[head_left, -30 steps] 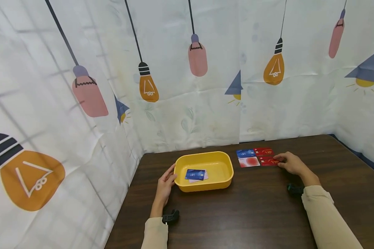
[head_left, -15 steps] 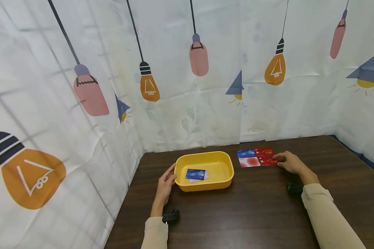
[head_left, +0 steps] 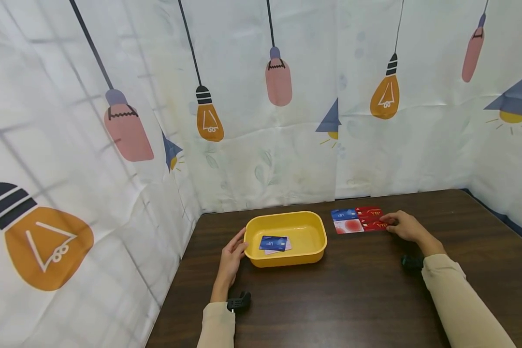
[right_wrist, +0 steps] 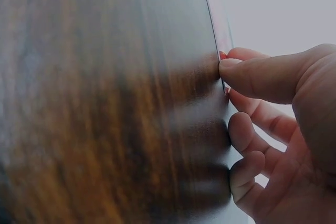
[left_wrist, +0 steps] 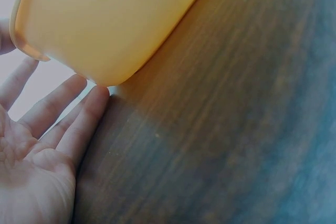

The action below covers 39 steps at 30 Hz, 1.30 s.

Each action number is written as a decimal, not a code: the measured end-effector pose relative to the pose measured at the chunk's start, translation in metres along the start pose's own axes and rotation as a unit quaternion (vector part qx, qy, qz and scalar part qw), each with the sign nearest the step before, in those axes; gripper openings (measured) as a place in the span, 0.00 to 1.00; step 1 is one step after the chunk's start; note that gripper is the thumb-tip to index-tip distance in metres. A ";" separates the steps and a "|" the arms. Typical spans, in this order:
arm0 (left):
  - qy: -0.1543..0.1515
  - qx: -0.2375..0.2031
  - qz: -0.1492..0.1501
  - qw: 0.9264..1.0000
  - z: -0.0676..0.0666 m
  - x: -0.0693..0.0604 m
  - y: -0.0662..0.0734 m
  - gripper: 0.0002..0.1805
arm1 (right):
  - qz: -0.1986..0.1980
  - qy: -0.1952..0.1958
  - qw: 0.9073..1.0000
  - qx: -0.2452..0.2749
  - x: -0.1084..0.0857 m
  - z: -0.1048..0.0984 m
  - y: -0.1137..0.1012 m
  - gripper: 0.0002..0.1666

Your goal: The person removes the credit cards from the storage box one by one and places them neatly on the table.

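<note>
My left hand [head_left: 229,263] touches the left end of a yellow plastic tray [head_left: 287,261], its fingers mostly straight against the wall. Inside the tray lies a blue VIP card [head_left: 272,243], partly covering a pale pink card [head_left: 289,245]. To the right, several cards form a block on the table: a blue card [head_left: 343,214], a red VIP card [head_left: 367,211], a white card with a red circle [head_left: 349,226] and a lower red VIP card [head_left: 369,224]. My right hand [head_left: 408,227] holds that lower red card's right edge between thumb [right_wrist: 262,77] and index finger.
Everything stands on a dark brown wooden table [head_left: 330,299]. A white curtain [head_left: 265,169] printed with lamps hangs along the back and sides. A black band [head_left: 239,302] is on the left wrist, and another dark band [head_left: 412,263] is on the right.
</note>
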<state>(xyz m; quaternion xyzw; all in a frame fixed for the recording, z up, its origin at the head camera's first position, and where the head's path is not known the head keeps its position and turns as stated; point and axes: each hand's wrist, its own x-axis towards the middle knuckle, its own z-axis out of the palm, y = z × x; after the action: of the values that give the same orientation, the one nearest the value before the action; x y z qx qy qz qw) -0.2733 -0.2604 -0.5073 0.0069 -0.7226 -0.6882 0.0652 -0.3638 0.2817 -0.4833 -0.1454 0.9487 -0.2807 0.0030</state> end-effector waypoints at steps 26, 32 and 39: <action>-0.004 -0.007 -0.001 1.000 0.000 -0.003 0.001 0.26 | -0.033 0.049 0.995 0.075 0.006 -0.002 -0.042 0.21; -0.002 -0.004 -0.001 1.000 0.000 -0.002 0.001 0.26 | -0.082 0.051 0.990 0.106 0.010 -0.003 -0.081 0.20; 0.000 0.000 0.000 1.000 0.000 0.000 0.000 0.26 | -0.128 0.036 0.980 0.146 0.022 0.003 -0.123 0.18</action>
<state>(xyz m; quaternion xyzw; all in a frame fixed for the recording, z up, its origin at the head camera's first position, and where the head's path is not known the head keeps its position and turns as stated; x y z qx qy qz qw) -0.2732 -0.2606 -0.5075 0.0069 -0.7227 -0.6880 0.0654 -0.3508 0.1753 -0.4185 -0.2535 0.8706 -0.4192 -0.0462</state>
